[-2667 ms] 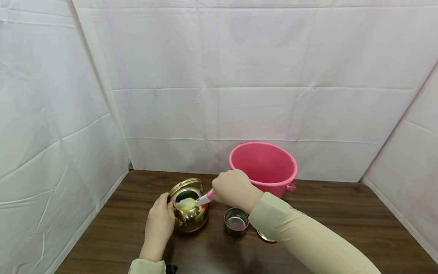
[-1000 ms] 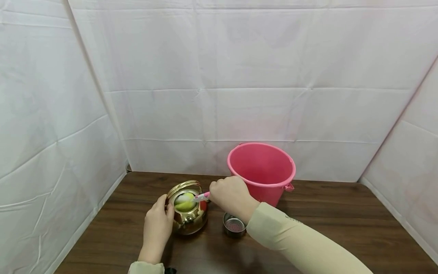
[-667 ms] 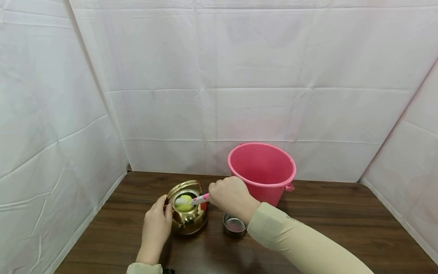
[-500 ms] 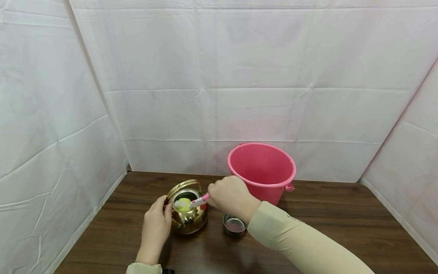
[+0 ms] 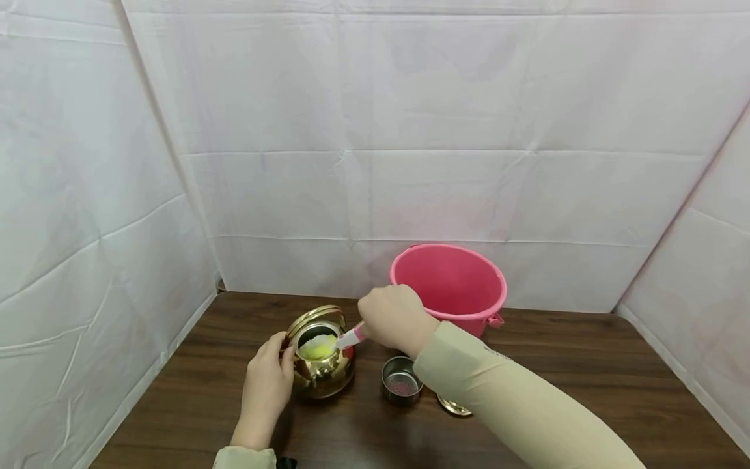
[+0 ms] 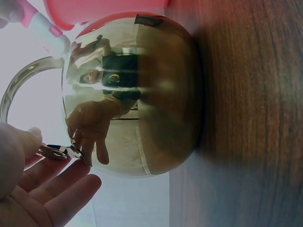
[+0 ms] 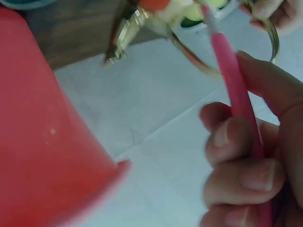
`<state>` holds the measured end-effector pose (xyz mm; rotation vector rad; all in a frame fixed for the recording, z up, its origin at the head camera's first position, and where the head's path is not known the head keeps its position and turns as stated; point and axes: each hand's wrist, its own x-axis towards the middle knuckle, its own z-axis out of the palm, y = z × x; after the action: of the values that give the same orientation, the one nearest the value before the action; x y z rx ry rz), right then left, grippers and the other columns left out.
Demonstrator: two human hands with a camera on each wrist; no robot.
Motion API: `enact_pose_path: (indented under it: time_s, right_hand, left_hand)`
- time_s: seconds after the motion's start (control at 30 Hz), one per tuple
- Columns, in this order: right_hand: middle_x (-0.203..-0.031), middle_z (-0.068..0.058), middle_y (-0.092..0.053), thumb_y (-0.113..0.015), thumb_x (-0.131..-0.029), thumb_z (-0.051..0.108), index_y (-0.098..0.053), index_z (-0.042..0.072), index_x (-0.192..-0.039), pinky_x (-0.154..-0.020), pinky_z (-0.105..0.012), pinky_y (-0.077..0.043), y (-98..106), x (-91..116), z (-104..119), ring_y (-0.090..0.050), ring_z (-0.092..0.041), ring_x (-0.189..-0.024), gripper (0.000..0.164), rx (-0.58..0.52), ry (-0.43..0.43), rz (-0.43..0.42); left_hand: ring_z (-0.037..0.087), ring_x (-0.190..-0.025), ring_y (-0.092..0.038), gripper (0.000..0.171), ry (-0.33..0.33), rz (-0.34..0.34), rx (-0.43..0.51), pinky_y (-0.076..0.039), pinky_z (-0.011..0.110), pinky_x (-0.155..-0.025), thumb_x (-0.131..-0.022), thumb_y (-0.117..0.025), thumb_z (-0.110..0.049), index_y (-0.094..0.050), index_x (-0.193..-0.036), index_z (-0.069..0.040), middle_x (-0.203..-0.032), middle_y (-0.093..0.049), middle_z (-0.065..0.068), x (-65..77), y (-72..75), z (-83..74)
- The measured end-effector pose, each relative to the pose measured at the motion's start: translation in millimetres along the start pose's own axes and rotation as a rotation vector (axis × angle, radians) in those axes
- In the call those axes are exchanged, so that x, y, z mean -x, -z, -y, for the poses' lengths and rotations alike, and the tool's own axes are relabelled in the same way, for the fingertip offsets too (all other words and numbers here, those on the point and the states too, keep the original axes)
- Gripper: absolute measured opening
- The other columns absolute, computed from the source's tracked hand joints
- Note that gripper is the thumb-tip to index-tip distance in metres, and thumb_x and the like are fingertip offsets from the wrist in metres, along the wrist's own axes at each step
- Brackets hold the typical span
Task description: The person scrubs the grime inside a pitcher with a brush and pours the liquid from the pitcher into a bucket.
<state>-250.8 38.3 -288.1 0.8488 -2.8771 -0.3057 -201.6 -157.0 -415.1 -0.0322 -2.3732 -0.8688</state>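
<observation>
A gold metal kettle [image 5: 325,384] stands uncovered on the wooden table, its arched handle [image 5: 310,314] raised. My left hand [image 5: 266,378] is at its left side; the left wrist view has thumb and fingers pinching the metal end of the handle [image 6: 54,150], beside the kettle's shiny wall [image 6: 165,94]. My right hand [image 5: 398,319] grips a cleaning brush by its pink-and-white handle [image 5: 353,336]. The brush's white and yellow-green head [image 5: 319,347] sits in the kettle's mouth, its lower part hidden inside. In the right wrist view, fingers curl round the pink handle [image 7: 234,75].
Behind my right hand stands a pink bucket [image 5: 505,296]. A small steel strainer cup [image 5: 402,399] with a perforated bottom is right of the kettle. A gold lid [image 5: 452,409] lies partly under my right sleeve. White sheets [image 5: 375,130] wall the table's back and sides.
The brush head went lower into the kettle's mouth, then came back up. My right hand has risen with it, uncovering the lid and more of the strainer cup. The left hand keeps its hold.
</observation>
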Motion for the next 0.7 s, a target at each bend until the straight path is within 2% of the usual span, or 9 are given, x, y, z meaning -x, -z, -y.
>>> enact_pose_path:
  time_s: [0.13, 0.23, 0.53, 0.7]
  right_hand:
    - [-0.072, 0.004, -0.063, -0.073, -0.078, 0.040, -0.060, 0.019, -0.067, -0.053, -0.039, -0.050, 11.8, -9.4, 2.3, -0.061, -0.017, -0.066, 0.027, -0.013, -0.069, 0.085]
    - [-0.071, 0.004, -0.062, -0.074, -0.079, 0.038, -0.059, 0.018, -0.067, -0.054, -0.038, -0.050, 15.4, -12.2, 3.9, -0.062, -0.018, -0.068, 0.027, 0.002, -0.080, 0.094]
    - [-0.068, 0.001, -0.064, -0.070, -0.082, 0.036, -0.066, 0.017, -0.069, -0.048, -0.037, -0.049, 3.6, -8.1, 0.3, -0.060, -0.018, -0.059, 0.024, 0.050, -0.098, 0.029]
    - [-0.064, 0.002, -0.062, -0.067, -0.085, 0.035, -0.064, 0.018, -0.065, -0.047, -0.037, -0.048, -8.2, -7.1, -4.1, -0.059, -0.020, -0.056, 0.026, 0.027, -0.124, -0.013]
  left_hand:
    - [0.039, -0.090, -0.065, 0.024, -0.011, 0.003, -0.014, -0.054, 0.050, -0.073, -0.091, -0.060, -0.003, -0.058, -0.113, 0.007, -0.101, -0.064, 0.025, -0.8, -0.1, 0.7]
    - [0.040, -0.092, -0.065, 0.026, -0.022, 0.005, -0.021, -0.054, 0.051, -0.074, -0.091, -0.059, -0.004, -0.058, -0.114, 0.008, -0.102, -0.064, 0.026, -1.7, -0.7, -0.3]
    - [0.039, -0.084, -0.065, 0.026, -0.029, 0.006, -0.052, -0.054, 0.050, -0.066, -0.093, -0.055, -0.006, -0.058, -0.115, 0.007, -0.097, -0.063, 0.024, -1.4, -4.4, -4.3]
    - [0.040, -0.083, -0.065, 0.026, -0.063, -0.019, -0.065, -0.054, 0.049, -0.066, -0.093, -0.054, -0.005, -0.058, -0.114, 0.011, -0.097, -0.064, 0.026, -4.6, -7.0, -4.5]
